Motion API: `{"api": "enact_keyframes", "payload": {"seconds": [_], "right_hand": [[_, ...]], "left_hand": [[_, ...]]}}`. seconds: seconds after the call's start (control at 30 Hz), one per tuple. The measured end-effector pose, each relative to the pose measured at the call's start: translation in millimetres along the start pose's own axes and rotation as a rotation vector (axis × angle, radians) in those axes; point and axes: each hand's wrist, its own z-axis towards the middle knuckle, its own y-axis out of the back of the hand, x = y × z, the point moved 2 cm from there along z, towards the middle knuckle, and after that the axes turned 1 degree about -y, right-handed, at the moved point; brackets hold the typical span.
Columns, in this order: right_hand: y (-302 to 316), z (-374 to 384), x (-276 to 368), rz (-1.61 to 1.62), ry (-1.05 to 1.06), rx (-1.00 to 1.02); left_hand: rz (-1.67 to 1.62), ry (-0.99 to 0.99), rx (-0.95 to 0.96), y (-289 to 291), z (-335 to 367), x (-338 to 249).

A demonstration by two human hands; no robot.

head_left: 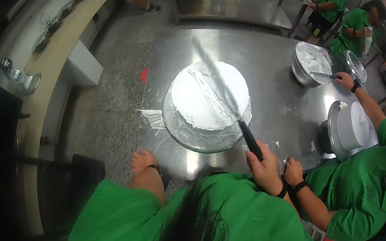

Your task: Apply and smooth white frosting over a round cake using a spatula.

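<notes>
My right hand (263, 166) is wrapped round the black handle of a long icing spatula (249, 137). The spatula's blade, smeared with white cream and blurred, slants over the top of a round white cream-covered cake (192, 98); whether it touches the cake I cannot tell. Under the cake is a round glass turntable (191, 143), with cream streaked on its surface. My left hand (144, 161) is held off the table's left front edge, left of the turntable, its fingers loosely bent and nothing seen in them.
Close on my right, a co-worker's hand (345, 81) holds a spatula at a steel bowl of cream (312, 65). Another white cake (353, 125) stands by that person. The steel table (268, 59) bears smeared cream. A stand mixer (19, 76) sits on the left counter.
</notes>
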Motion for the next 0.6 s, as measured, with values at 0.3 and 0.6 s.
{"api": "enact_keyframes", "payload": {"seconds": [0.3,0.6], "right_hand": [[3,3,9,-0.438,0.299,-0.348],[5,9,-9,-0.379,0.185,-0.3]], "left_hand": [[0.014,0.018,-0.046,-18,5,4],[-0.022,-0.01,-0.117,-15,2,3]]}}
